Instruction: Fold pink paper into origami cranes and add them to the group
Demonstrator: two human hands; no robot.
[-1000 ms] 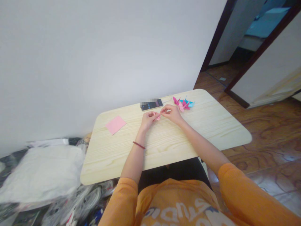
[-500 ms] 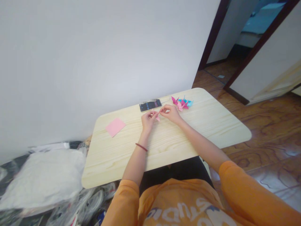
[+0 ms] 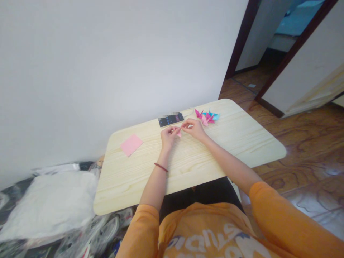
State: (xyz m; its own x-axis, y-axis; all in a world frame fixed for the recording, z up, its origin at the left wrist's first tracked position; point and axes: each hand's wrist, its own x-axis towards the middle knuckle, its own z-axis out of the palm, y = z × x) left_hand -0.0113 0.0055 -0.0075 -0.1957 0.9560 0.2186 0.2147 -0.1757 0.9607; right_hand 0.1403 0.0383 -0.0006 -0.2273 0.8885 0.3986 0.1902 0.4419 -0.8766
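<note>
As you work over a pale wooden table (image 3: 236, 150), your left hand (image 3: 168, 138) and right hand (image 3: 194, 129) meet at the fingertips, both closed narrow on a small folded piece of pink paper (image 3: 179, 134). The paper sits between the two hands, mostly hidden by your fingers (image 3: 185, 126), with one pointed corner showing below them; its exact folds are too small to tell.

Just beyond your left hand lies a black smartphone (image 3: 170, 119), its screen facing up and one edge blurred. Beyond your right hand, a small cluster of paper cranes (image 3: 206, 117) in pink, magenta and blue sits near the table's far edge, apart from your fingers. Well out to the left of your left hand, a square sheet of pink paper (image 3: 131, 145) lies flat and untouched.

A red cord bracelet (image 3: 160, 167) circles your left wrist, and the sleeves of your orange T-shirt (image 3: 206, 233) show at the bottom of the view. Below and left of your left hand, beyond the table's edge, a white bag (image 3: 51, 206) lies on the floor.
</note>
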